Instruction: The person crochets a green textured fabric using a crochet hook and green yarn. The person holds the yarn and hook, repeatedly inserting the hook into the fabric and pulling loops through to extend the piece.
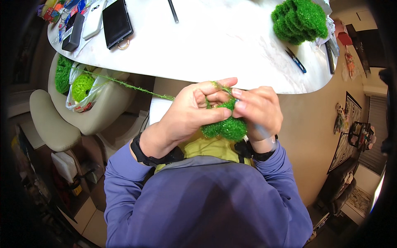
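Observation:
Before my lap, my left hand (189, 108) pinches a fuzzy green crocheted piece (228, 127) between thumb and fingers. Green yarn (133, 86) passes over its raised index finger and stretches left to the chair. My right hand (260, 108) grips a thin crochet hook, mostly hidden by the fingers, with its blurred handle (263, 131) showing below the palm. The hook's tip meets the yarn at the upper edge of the piece. Both hands are close together, just off the table's near edge.
The white marble-patterned table (201, 46) holds a stack of green fuzzy pieces (299, 21), thread snips (296, 60), a black smartphone (118, 23) and a dark pen-like stick (173, 11). On the beige chair (118, 105) lie a lime yarn ball (82, 87) in a plastic bag and a green skein (63, 74).

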`<state>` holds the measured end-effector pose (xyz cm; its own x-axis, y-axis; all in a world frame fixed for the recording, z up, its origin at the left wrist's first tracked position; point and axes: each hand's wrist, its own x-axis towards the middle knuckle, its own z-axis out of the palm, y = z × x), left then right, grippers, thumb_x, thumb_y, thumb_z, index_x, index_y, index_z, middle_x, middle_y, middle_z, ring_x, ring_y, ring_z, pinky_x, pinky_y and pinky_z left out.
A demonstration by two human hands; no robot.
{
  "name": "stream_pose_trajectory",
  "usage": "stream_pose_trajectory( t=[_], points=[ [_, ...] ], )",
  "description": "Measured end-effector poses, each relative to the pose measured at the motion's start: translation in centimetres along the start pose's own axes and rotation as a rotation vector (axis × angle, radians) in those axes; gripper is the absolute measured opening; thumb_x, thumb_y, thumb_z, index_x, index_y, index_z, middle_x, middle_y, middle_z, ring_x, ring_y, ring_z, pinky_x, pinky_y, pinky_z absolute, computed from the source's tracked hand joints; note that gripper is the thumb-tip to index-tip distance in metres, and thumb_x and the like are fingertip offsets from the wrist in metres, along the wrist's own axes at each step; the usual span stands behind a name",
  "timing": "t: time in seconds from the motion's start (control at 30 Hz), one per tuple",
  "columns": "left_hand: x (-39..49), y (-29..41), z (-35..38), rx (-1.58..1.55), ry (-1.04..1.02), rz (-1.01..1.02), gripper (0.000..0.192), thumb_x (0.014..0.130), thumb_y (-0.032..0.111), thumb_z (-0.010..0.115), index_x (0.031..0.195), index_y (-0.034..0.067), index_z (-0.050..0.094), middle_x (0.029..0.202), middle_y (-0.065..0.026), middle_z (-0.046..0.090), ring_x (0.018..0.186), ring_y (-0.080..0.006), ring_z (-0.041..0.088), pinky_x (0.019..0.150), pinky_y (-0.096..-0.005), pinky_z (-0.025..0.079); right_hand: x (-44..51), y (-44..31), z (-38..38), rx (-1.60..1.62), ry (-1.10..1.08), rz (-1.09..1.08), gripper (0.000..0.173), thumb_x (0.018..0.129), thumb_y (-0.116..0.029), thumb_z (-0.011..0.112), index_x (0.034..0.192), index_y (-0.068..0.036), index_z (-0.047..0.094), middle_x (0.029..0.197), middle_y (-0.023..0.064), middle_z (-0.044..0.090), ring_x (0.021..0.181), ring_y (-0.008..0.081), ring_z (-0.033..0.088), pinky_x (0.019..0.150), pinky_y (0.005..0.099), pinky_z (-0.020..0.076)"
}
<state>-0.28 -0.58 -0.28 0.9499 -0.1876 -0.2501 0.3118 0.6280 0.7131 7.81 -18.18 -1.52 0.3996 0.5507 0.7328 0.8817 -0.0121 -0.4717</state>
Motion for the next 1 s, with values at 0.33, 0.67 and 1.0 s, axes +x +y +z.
stream_pose_trajectory(
  t=[0.33, 0.67, 1.0],
  points=[
    [-0.4, 0.8, -0.4, 0.3, 0.129, 0.056, 0.056, 0.077, -0.007, 0.071, 0.131, -0.002, 0.056, 0.103, -0.0052, 0.066, 0.091, -0.0087, 0.059, 0.081, -0.0225, 0.048, -0.8, 0.5, 1.3, 1.098, 0.205, 0.671, 0.014, 0.098, -0.015, 0.055, 0.103, -0.002, 0.049, 0.089, 0.0188, 0.067, 0.087, 0.0243, 0.066, 0.082, 0.0351, 0.0532],
    [-0.2, 0.2, -0.5, 0.347, 0.192, 0.155, 0.051, 0.076, -0.006, 0.073, 0.125, -0.002, 0.06, 0.094, -0.0039, 0.065, 0.083, -0.0072, 0.057, 0.075, -0.0201, 0.047, 1.4, -0.6, -1.0, 0.287, -0.096, 0.126, 0.012, 0.084, -0.009, 0.061, 0.095, -0.007, 0.055, 0.089, 0.013, 0.067, 0.078, 0.0222, 0.066, 0.072, 0.0335, 0.0514],
    [-0.1, -1.4, -0.2, -0.429, -0.074, -0.202, 0.057, 0.084, -0.004, 0.066, 0.136, -0.007, 0.044, 0.099, -0.0043, 0.065, 0.089, -0.0102, 0.063, 0.084, -0.0239, 0.051, 0.2, -0.2, -0.5, -0.152, -0.056, -0.346, 0.029, 0.065, -0.004, 0.07, 0.093, -0.012, 0.069, 0.098, 0.0049, 0.061, 0.084, 0.0172, 0.057, 0.062, 0.0282, 0.0446]
  ],
)
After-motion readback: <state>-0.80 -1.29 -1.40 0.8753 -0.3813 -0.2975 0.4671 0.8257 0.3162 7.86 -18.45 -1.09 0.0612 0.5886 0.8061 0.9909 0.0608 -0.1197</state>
